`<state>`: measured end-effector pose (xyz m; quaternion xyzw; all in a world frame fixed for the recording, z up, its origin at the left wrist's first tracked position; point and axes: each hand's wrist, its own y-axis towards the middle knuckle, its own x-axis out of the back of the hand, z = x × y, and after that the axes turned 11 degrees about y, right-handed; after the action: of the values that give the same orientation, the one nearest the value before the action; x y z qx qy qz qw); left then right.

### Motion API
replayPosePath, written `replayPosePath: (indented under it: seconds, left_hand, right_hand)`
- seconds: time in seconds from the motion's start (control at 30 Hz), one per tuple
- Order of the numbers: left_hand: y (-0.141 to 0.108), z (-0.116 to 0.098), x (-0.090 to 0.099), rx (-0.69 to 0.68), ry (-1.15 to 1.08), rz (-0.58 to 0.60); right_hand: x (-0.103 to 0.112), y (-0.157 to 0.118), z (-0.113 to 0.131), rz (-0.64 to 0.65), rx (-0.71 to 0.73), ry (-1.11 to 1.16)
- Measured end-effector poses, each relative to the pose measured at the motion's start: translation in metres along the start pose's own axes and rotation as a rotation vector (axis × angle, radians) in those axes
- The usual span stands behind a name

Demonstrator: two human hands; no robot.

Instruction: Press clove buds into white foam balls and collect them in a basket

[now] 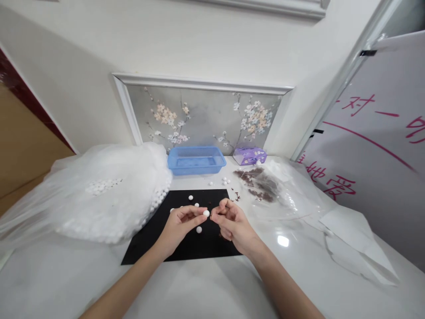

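Note:
Between the thumb and fingers of my left hand (182, 223) is a small white ball (206, 213), held above a black mat (156, 248). Just to its right, my right hand (232, 221) is pinched closed, its fingertips facing the ball. A tiny brown piece (211, 215) seems to sit at those fingertips, too small to make out well. Loose white balls lie on the mat, one (198, 229) below my hands and another (190, 197) beyond them. Some small brown pieces (237, 195) are scattered by the mat's right edge.
A large clear bag of white balls (113, 195) bulges at left. A blue plastic basket (196, 160) and a purple tissue pack (249, 156) stand against the wall. To the right lies a clear bag with brown pieces (262, 184), beside white paper (360, 241).

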<state>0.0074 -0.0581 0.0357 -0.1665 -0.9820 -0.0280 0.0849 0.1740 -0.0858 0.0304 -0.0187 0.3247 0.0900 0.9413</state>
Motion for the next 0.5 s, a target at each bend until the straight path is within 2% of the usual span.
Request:
replayPosePath:
  seconds: [0.5]
  left_hand:
    - [0.0023,0.0051,0.0039,0.006,-0.003,0.032]
  right_hand:
    - [0.0014,-0.0001,-0.0079,-0.006,-0.007,0.007]
